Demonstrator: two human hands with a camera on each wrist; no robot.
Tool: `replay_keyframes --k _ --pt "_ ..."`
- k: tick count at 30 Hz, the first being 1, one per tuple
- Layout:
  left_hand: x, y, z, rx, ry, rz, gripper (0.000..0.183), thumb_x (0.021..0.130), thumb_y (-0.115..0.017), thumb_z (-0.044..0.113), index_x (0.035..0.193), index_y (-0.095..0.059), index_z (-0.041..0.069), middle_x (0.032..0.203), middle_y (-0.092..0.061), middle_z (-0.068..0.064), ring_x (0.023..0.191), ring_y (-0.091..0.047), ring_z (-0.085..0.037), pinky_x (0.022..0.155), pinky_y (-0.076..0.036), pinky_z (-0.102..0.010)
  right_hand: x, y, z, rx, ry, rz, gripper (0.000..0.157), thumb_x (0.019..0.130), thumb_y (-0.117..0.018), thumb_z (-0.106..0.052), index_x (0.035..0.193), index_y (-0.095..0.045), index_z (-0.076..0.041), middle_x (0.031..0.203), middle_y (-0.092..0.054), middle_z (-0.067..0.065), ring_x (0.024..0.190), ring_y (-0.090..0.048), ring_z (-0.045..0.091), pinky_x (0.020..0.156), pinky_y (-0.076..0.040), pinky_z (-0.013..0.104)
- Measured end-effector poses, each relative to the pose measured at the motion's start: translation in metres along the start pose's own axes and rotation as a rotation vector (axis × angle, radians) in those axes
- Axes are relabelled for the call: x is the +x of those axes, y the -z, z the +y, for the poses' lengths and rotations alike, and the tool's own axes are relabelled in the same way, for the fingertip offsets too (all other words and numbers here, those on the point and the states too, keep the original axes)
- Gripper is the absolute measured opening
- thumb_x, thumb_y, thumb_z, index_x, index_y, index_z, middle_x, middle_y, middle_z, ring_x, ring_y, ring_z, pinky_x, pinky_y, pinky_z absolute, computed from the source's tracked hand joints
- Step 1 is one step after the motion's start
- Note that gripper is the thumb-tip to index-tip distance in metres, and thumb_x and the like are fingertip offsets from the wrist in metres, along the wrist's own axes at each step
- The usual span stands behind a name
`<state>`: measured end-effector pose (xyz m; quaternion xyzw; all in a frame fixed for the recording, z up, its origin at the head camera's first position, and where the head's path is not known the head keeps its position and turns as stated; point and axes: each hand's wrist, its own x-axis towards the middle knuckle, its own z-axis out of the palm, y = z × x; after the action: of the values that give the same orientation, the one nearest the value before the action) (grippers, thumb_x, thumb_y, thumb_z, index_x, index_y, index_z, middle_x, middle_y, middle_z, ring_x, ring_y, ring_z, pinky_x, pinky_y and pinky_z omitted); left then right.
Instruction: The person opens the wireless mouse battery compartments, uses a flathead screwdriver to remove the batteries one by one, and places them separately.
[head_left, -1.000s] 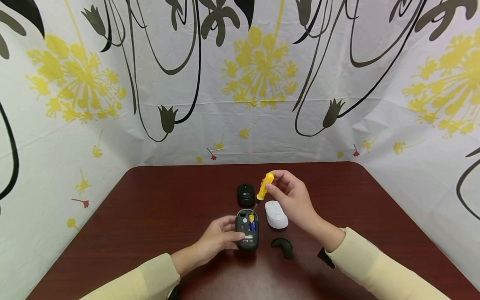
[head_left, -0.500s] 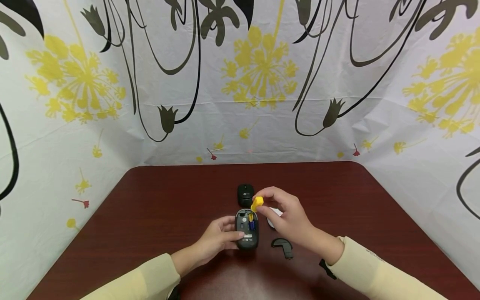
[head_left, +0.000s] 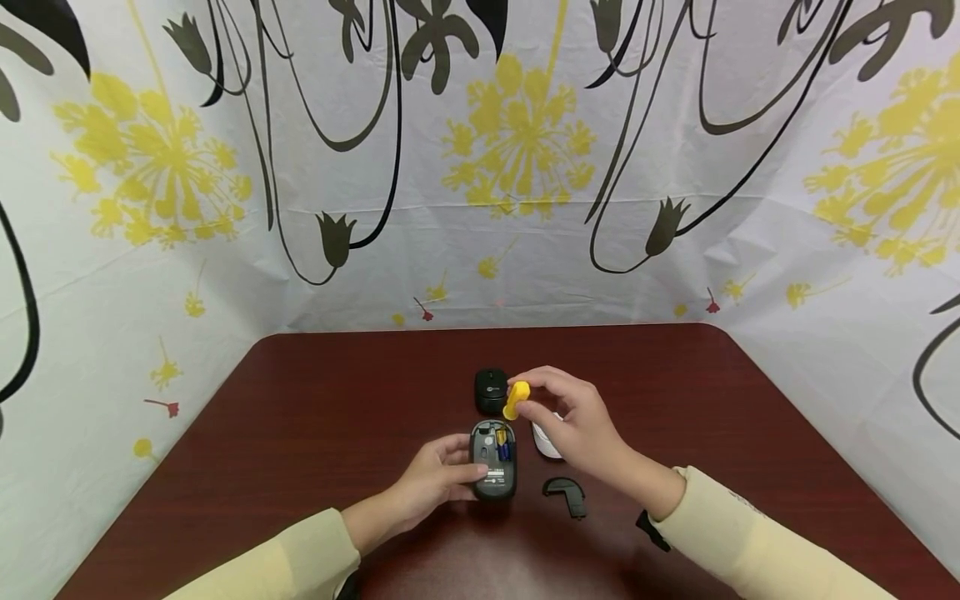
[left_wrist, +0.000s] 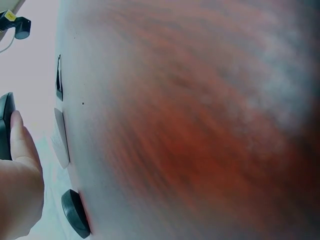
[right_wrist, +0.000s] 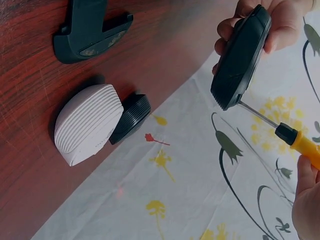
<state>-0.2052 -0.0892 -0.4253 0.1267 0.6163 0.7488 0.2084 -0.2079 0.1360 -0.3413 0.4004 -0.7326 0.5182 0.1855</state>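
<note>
My left hand (head_left: 431,477) grips a black computer mouse (head_left: 491,487), its underside turned up and its battery bay uncovered. A blue and yellow battery (head_left: 503,444) lies in that bay. Between thumb and fingers, my right hand (head_left: 581,421) pinches a screwdriver (head_left: 516,401) by its yellow handle. In the right wrist view the metal shaft of the screwdriver (right_wrist: 257,114) reaches the front end of the held mouse (right_wrist: 242,57), which is raised off the table. The left wrist view catches only part of the mouse (left_wrist: 5,127) and my left hand (left_wrist: 20,195).
A loose black battery cover (head_left: 573,497) lies right of the held mouse. Behind my right hand sits a white mouse (head_left: 546,442), partly hidden. A second black mouse (head_left: 491,390) stands farther back on the dark red table (head_left: 360,383). Patterned cloth (head_left: 480,292) hangs around the table.
My right hand has come down and left, and the screwdriver handle has tilted, then lifted slightly in the last half second. The left hand and held mouse stay nearly still.
</note>
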Motion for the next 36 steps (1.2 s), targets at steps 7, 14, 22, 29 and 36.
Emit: replay_keyframes --k 7,14,22,29,36 --pt "-0.001 0.0 0.0 -0.004 0.003 -0.005 0.051 0.088 -0.066 0.003 0.133 -0.045 -0.011 0.113 -0.064 -0.019 0.095 -0.066 -0.026 0.078 -0.058 -0.041 0.002 0.001 0.004 -0.006 -0.011 0.03 0.029 0.085 -0.065 0.014 0.109 -0.066 -0.002 0.104 -0.066 0.012 0.08 -0.062 0.021 0.06 -0.053 0.024" --pt "-0.002 -0.001 0.002 0.021 0.033 -0.007 0.054 0.088 -0.068 0.004 0.134 -0.045 -0.01 0.113 -0.064 -0.019 0.095 -0.066 -0.026 0.076 -0.059 -0.039 0.006 0.004 0.005 -0.005 -0.068 0.063 0.025 0.086 -0.064 0.013 0.107 -0.065 0.0 0.096 -0.067 0.011 0.079 -0.062 0.02 0.061 -0.053 0.024" --pt "-0.003 -0.002 0.002 0.026 0.043 -0.004 0.054 0.088 -0.068 0.005 0.135 -0.044 -0.01 0.114 -0.064 -0.019 0.094 -0.066 -0.026 0.076 -0.059 -0.039 0.012 0.011 0.009 0.075 -0.227 0.075 0.016 0.093 -0.064 -0.003 0.109 -0.065 0.0 0.092 -0.066 0.01 0.077 -0.064 0.023 0.069 -0.058 0.03" --pt "-0.003 -0.002 0.001 0.035 0.049 0.003 0.054 0.087 -0.068 0.002 0.133 -0.045 -0.01 0.111 -0.064 -0.019 0.093 -0.066 -0.026 0.074 -0.059 -0.038 0.02 0.018 0.024 0.254 -0.461 0.097 0.024 0.096 -0.061 -0.009 0.115 -0.06 0.006 0.104 -0.063 0.015 0.093 -0.066 0.019 0.082 -0.057 0.033" --pt "-0.004 -0.003 0.003 0.048 0.057 -0.019 0.055 0.086 -0.068 0.002 0.135 -0.045 -0.009 0.113 -0.064 -0.019 0.095 -0.066 -0.027 0.075 -0.059 -0.039 0.026 0.024 0.034 0.342 -0.65 0.123 0.027 0.098 -0.058 -0.01 0.118 -0.057 0.009 0.107 -0.06 0.018 0.096 -0.066 0.021 0.084 -0.056 0.036"
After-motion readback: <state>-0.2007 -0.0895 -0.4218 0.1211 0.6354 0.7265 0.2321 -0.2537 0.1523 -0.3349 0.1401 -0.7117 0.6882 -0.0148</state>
